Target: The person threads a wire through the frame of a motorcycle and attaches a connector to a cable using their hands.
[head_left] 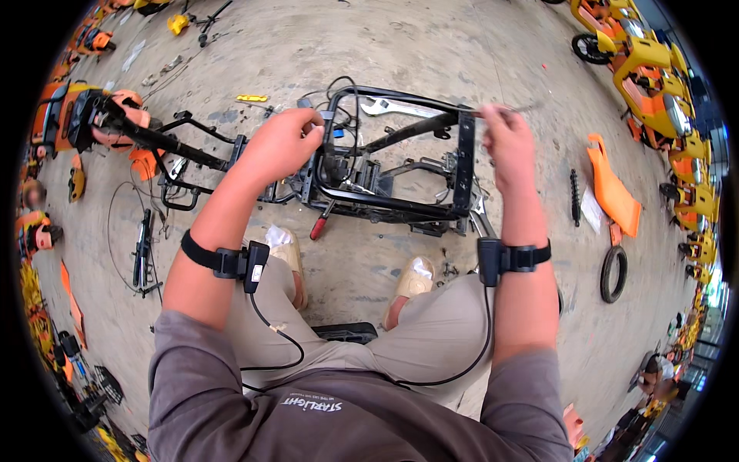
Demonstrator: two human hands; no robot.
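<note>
A black tubular scooter frame (400,206) lies on the floor in front of my feet. At its left upper corner, my left hand (286,145) has its fingertips pinched beside a looped black cable (356,115). What those fingers hold is too small to make out. My right hand (508,142) is raised just past the right end bar of the frame, its fingers closed on a thin cable (531,106) whose free end is blurred. A large wrench (392,107) rests behind the upper tube. A red-handled screwdriver (319,226) sticks out from the frame's near side.
To the right are a shock absorber (575,198), an orange body panel (613,189) and a tyre (613,274). A dark strut-like part (142,248) and loose cable lie left. Yellow scooters (654,81) line the right side. A yellow tool (252,98) lies beyond the frame.
</note>
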